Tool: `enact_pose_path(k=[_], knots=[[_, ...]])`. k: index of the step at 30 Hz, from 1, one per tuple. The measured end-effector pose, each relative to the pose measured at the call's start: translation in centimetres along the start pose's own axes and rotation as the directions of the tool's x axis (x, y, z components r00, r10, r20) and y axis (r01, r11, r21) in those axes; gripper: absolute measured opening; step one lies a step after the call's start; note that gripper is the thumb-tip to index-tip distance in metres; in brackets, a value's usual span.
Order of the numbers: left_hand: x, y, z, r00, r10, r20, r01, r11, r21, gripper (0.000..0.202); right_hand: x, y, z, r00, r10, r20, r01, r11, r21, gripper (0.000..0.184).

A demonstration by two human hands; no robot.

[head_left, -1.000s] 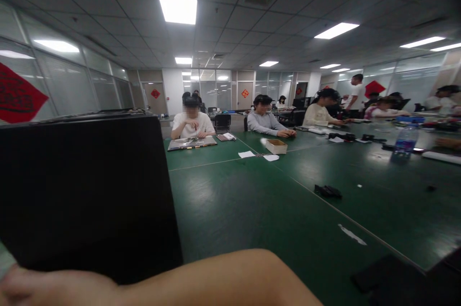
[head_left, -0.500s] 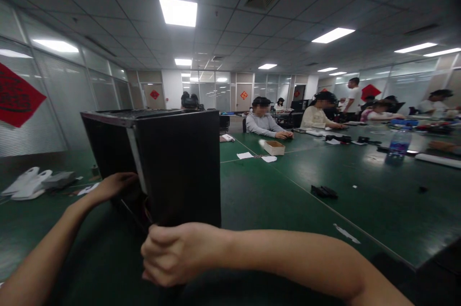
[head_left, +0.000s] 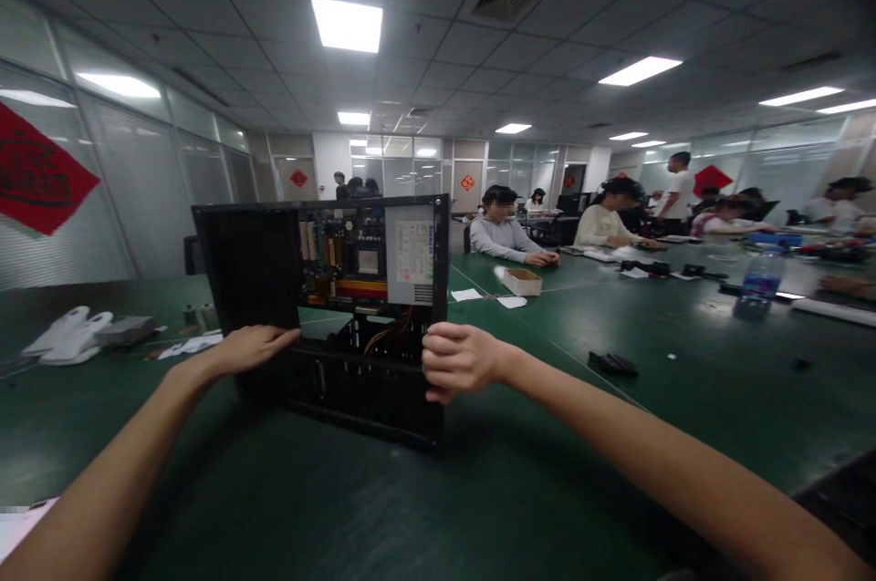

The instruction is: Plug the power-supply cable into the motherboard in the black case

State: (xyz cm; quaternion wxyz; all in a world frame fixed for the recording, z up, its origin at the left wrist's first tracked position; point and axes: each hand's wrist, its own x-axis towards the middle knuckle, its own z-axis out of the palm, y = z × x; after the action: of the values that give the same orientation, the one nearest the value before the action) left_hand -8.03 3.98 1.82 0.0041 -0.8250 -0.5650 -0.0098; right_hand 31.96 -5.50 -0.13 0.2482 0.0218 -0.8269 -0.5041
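A black desktop computer case [head_left: 252,266] stands upright on the green table, its open side facing me. Inside it, a circuit board [head_left: 335,248] shows at the top, beside a grey power supply [head_left: 409,254] with a white label. Loose coloured cables [head_left: 387,337] hang below the power supply. My left hand [head_left: 255,349] holds the case at its left part, fingers reaching across the frame; some fingertips are hidden. The fingers of my right hand [head_left: 460,360] are curled around the right edge of the frame.
White plastic bags [head_left: 72,335] and a grey box [head_left: 125,330] lie at left on the table [head_left: 520,417]. Right of the case are a small open carton [head_left: 522,282], black parts [head_left: 612,365] and a water bottle [head_left: 762,275]. Several people sit around the table.
The case has turned so that its open side and inner parts now face me. My right hand has moved right and up with its edge; my left hand has shifted slightly right.
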Motion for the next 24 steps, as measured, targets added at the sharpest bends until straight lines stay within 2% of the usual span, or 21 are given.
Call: enact_pose_path(k=[2,5,10,15,18,20,22,24], knots=[[0.0,0.0,-0.2,0.995,0.064,0.074,-0.065,0.998,0.015,0.071,-0.2,0.1,0.0,1.000,0.021,0.011,-0.021,1.000,-0.001,0.038],[-0.2,-0.2,-0.5,0.987,0.105,0.120,-0.108,0.994,0.015,0.072,0.0,-0.4,0.4,1.000,0.014,-0.009,-0.014,1.000,0.005,0.037],[-1.1,0.2,-0.7,0.976,0.028,0.215,-0.033,0.999,0.024,0.070,0.0,-1.7,1.2,0.994,-0.097,-0.045,0.096,0.995,-0.032,0.034],[-1.7,1.4,-0.6,0.985,-0.002,0.175,-0.009,0.998,0.064,0.069,-1.5,-0.6,0.9,0.996,-0.083,-0.017,0.083,0.996,-0.043,0.030],[-1.6,2.1,-0.6,0.982,0.009,0.191,-0.029,0.994,0.102,0.056,-2.1,-0.2,0.2,0.998,-0.064,0.024,0.065,0.997,-0.043,0.031],[-1.5,2.2,-0.5,0.977,0.016,0.214,-0.043,0.992,0.122,0.049,-1.5,-1.2,-0.5,0.998,-0.009,0.066,0.012,0.999,-0.048,0.032],[-1.5,1.9,-0.4,0.979,0.011,0.204,-0.039,0.990,0.134,0.050,-0.1,-3.3,-1.2,0.984,0.133,0.121,-0.122,0.988,-0.093,0.029],[-1.5,1.4,-0.1,0.984,-0.002,0.176,-0.022,0.991,0.133,0.057,2.1,-5.9,-1.6,0.911,0.348,0.219,-0.296,0.925,-0.236,0.024]])
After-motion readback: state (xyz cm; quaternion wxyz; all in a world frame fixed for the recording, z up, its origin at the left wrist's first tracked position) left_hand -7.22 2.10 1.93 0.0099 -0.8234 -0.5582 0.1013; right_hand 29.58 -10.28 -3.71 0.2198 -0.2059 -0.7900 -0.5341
